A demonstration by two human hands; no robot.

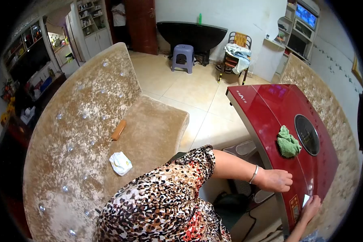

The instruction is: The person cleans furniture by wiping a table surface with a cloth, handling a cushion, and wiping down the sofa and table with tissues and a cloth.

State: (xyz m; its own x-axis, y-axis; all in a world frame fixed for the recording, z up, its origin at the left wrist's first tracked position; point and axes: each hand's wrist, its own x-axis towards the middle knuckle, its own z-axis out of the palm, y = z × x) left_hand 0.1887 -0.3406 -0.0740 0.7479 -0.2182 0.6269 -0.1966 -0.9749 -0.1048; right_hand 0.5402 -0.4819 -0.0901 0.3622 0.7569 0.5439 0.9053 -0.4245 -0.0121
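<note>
My left hand (pixel 275 180), a bracelet on its wrist, is over the near edge of the red glossy table (pixel 266 117). Its fingers are curled closed; whatever they may hold is hidden. My right hand (pixel 311 207) is at the table's lower right corner. Between its thumb and fingers is a small flat white piece (pixel 305 200), perhaps paper or card. A gold-and-red label (pixel 295 207) shows on the tabletop beside it. Further up the table lies a crumpled green cloth (pixel 288 143), next to a round dark glass plate (pixel 307 134).
A tan sofa (pixel 153 121) curves along the left, with a brown roller-like object (pixel 118 130) and a folded white bundle (pixel 120 163) on it. Beyond are a purple stool (pixel 183 57), a chair with cloths (pixel 238 54) and a black table (pixel 189 34). A person (pixel 119 16) stands by the door.
</note>
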